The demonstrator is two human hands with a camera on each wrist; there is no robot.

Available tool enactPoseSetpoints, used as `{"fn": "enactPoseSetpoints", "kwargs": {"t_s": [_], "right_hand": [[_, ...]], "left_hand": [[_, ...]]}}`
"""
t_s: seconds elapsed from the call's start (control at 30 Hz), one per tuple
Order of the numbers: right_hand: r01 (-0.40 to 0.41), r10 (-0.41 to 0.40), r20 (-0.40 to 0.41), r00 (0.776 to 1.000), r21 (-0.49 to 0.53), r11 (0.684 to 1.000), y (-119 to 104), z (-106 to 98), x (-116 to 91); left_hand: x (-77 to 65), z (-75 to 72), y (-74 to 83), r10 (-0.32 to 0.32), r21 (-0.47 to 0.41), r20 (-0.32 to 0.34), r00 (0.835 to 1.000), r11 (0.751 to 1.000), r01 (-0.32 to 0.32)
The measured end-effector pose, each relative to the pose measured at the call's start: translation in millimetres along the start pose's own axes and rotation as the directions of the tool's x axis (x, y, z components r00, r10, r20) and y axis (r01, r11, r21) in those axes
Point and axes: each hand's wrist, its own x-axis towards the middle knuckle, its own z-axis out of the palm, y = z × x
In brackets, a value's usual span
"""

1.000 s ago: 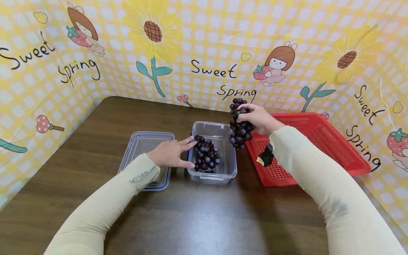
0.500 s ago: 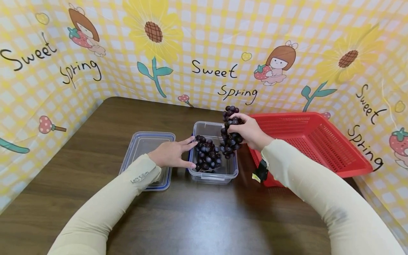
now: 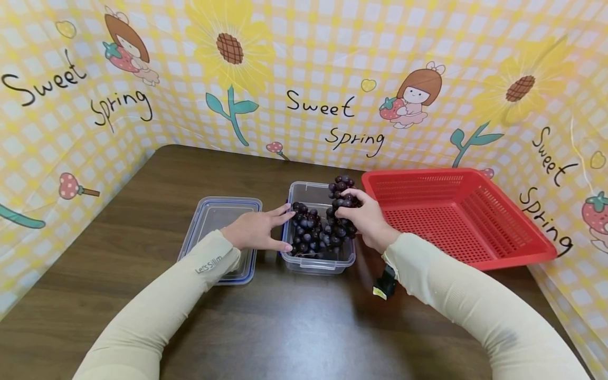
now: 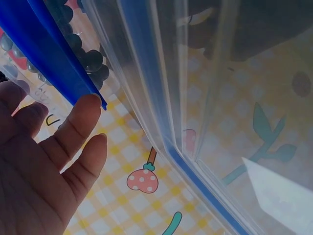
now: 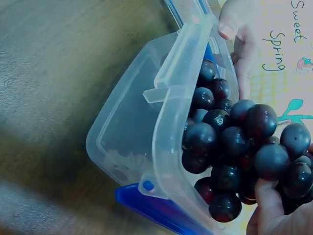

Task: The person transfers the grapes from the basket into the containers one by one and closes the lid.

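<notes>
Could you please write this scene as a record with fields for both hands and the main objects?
Right hand: holds a grape bunch, lower end apparently inside the container
Left hand: spread at the container's left side
Container: clear, open, another bunch inside
Lid: flat on the table, left of container
Basket: red, perforated, right of container

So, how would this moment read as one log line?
right hand: holds grape bunch, partly in clear box; left hand: at box edge; lid: off, on table
</notes>
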Motion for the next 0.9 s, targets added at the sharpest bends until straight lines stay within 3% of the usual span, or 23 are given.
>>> {"fn": "enactPoseSetpoints", "kwargs": {"t_s": [0.63,0.9], "right_hand": [[0.019,-0.017,0.029,0.999,-0.087,0.996,16.2,13.3,-1.3],[-0.011,0.015,0.025,1.000,-0.135,0.991,15.2,15.2,1.4]], "left_hand": [[0.3,-2.0,-1.0,-0.009,-0.028,0.011,1.000,1.000,0.009],[0.0,-1.5,0.8,-0.018,-0.022,0.022,1.000,1.000,0.018]]}}
